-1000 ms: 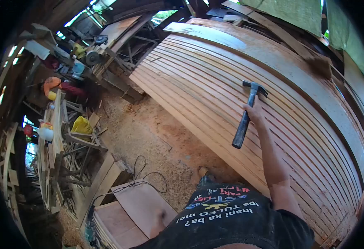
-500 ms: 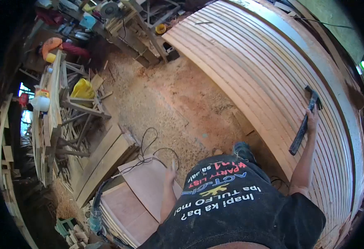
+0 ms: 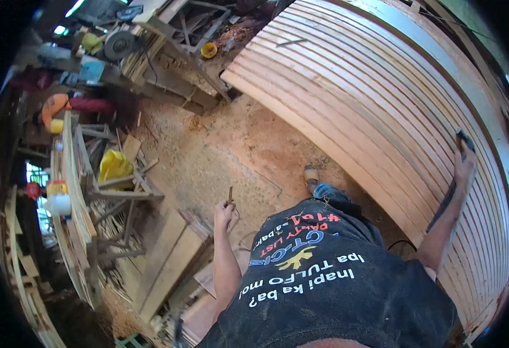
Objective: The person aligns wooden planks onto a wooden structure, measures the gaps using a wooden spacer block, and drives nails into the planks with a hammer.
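Observation:
My right hand [image 3: 465,165] is closed around a dark claw hammer [image 3: 442,210] near its head. The hammer lies along my forearm, which partly hides it, over a curved surface of parallel wooden strips [image 3: 347,98]. I cannot tell whether the hammer touches the strips. My left hand [image 3: 224,216] is closed on a short, thin, brownish stick-like piece [image 3: 230,194] that points up from my fingers. Its kind is too small to make out. That hand is held out over the dusty floor, left of my body.
Thick planks [image 3: 170,261] lie at lower left. Beyond them stands a wooden trestle [image 3: 121,191] with a yellow bag [image 3: 115,166]. Another person [image 3: 57,107] bends over at far left. A grinder [image 3: 119,45] sits on a bench at the back. A thin dark piece [image 3: 291,42] rests on the strips.
My right hand with the hammer has moved to the right across the strips. My left hand has risen away from the boards, and the piece in it shows more clearly. My view has shifted.

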